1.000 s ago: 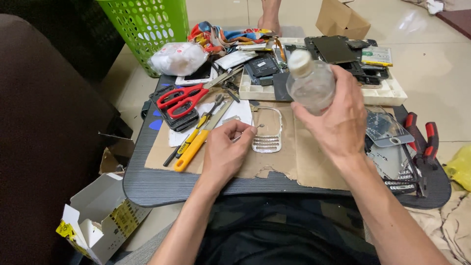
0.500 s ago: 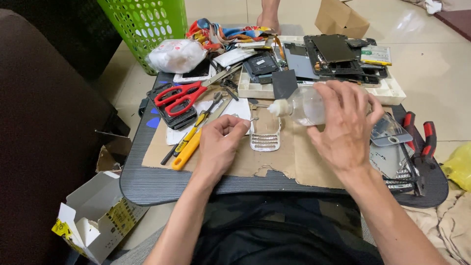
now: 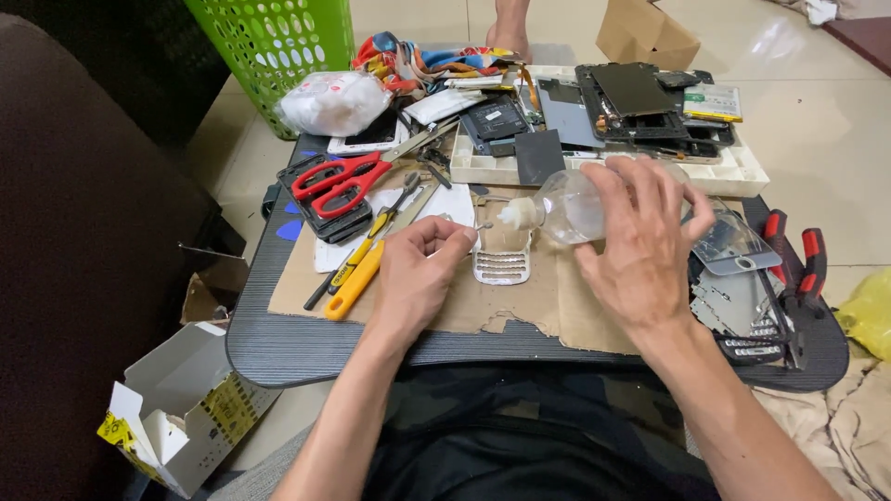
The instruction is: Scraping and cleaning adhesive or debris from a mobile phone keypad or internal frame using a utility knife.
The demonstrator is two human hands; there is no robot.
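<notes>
While tilted sideways, the clear plastic bottle [image 3: 568, 206] fills the right hand [image 3: 640, 249].

Beige tiled floor [image 3: 835, 121], green basket [image 3: 278, 42]

Open white-yellow carton [image 3: 176, 408] beside the table [image 3: 306, 348]

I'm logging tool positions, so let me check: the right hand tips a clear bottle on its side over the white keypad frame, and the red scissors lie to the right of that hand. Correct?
Not quite. In the head view the red scissors lie on the left side of the table, beyond the left hand, not right of the right hand. The rest holds: that hand tips the clear bottle sideways over the white keypad frame.
</notes>
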